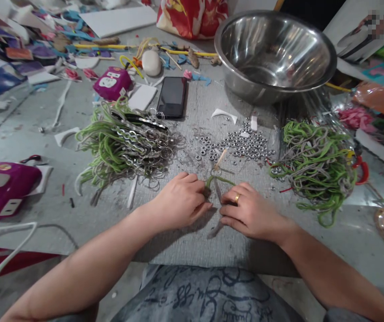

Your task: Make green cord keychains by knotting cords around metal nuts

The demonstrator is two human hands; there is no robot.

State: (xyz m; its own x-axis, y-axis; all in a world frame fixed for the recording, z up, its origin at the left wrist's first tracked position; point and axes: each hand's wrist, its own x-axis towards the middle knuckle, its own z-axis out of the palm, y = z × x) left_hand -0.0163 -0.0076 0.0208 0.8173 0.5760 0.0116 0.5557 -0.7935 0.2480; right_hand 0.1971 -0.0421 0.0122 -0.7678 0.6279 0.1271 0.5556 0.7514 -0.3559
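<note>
Close to the table's front edge, my left hand (182, 200) is closed, its fingertips pinching a green and grey cord (224, 180). My right hand (245, 209), with a gold ring on one finger, is closed on the cord's other side. The cord bends upward between the hands, and a pale tip stands at its top. Just beyond lie many small silver rings (249, 143), loose on the tabletop. Left of them is a bundle of green and grey cords (108, 143) with silvery pieces attached. A second cord pile (319, 161) lies to the right.
A large steel bowl (275, 80) stands at the back right. A dark phone (172, 96) and a purple box-like object (113, 82) lie behind the cords; another purple one (9, 190) sits at left. Red-handled scissors (362, 170) touch the right pile. Scraps cover the back left.
</note>
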